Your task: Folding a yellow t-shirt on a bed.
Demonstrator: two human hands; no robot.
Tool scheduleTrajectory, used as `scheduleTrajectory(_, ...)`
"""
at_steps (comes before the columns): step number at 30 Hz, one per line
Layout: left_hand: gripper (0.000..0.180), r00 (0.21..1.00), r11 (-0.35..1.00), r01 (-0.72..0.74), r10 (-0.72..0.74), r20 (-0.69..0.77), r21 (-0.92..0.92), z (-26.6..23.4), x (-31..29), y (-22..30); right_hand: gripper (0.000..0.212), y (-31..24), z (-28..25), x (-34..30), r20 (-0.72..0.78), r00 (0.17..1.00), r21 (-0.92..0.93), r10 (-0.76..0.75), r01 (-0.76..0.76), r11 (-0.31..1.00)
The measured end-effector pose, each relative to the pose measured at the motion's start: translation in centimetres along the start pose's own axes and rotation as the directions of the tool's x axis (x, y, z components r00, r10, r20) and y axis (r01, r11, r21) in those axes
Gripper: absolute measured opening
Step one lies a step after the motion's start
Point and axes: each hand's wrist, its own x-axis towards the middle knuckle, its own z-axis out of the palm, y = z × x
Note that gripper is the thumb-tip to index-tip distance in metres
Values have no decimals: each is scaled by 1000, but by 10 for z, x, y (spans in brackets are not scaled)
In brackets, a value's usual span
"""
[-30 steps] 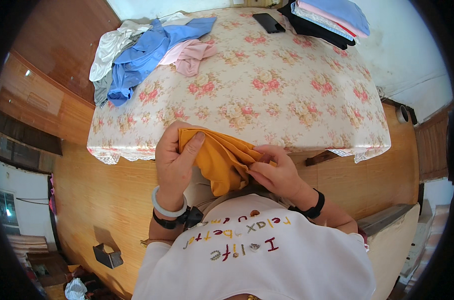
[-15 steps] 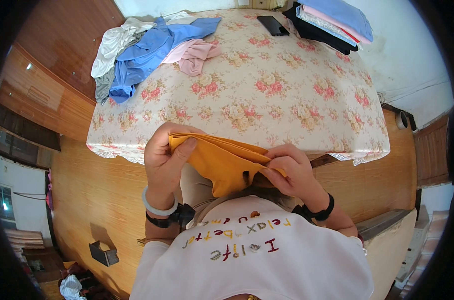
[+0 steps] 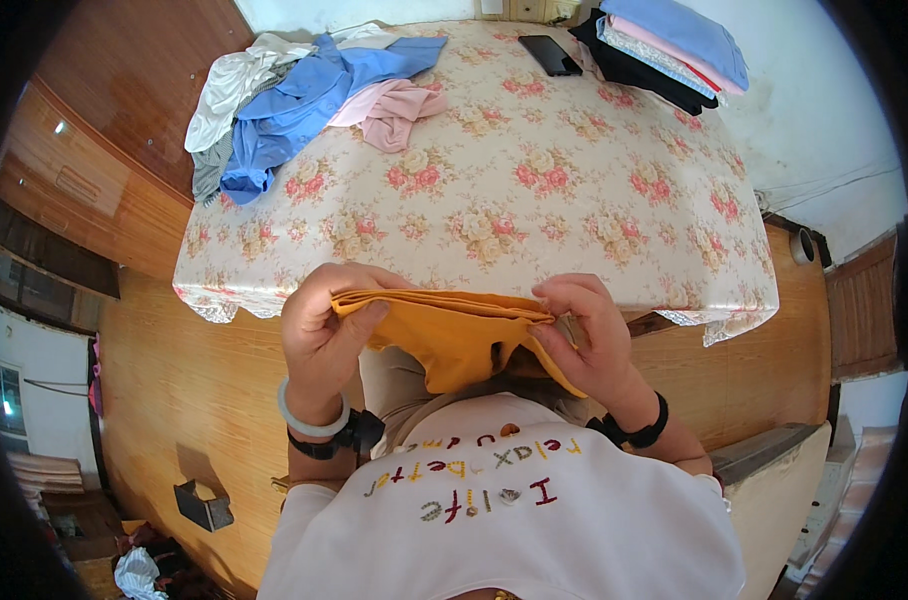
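A mustard-yellow garment (image 3: 434,345), folded in layers, hangs between my two hands in front of my body, just off the near edge of the table. My left hand (image 3: 326,325) is closed on its upper left corner, thumb on the near side. At the upper right end, my right hand (image 3: 589,335) pinches the layers between thumb and fingers. The top edge runs nearly level, and the lower part droops toward my lap. Its exact kind of garment cannot be made out.
A table with a floral cloth (image 3: 454,180) stands ahead. On its far left lies a loose heap of blue (image 3: 299,105), white and pink clothes. A black phone (image 3: 550,55) and a stack of folded clothes (image 3: 664,50) sit at the far right. A small dark box (image 3: 204,505) is on the floor.
The garment's top edge has gone from slanting down rightward to nearly level. My left hand has come slightly lower, and my right hand's fingers have lifted and shifted along the edge.
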Motion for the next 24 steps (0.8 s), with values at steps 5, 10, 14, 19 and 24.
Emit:
scheduleTrajectory(5,11,1000,1000,-4,4,19,-8,4,0,4,35,4,-3,1,213,965,-73,150,-138,988)
scheduleTrajectory(10,11,995,1000,31,-31,-97,1,2,-2,-1,33,-5,-22,18,184,981,-84,54,-39,996)
scheduleTrajectory(14,11,992,996,78,-73,-104,39,-1,1,-6,33,-1,-21,28,76,993,-7,86,-86,996)
scheduleTrajectory(19,9,945,952,287,-300,-129,-108,-3,4,-15,37,0,-18,28,177,983,157,47,-76,985)
scheduleTrajectory(24,14,933,932,341,-352,-77,-121,-9,5,-26,38,-4,-10,33,194,978,251,79,-127,960)
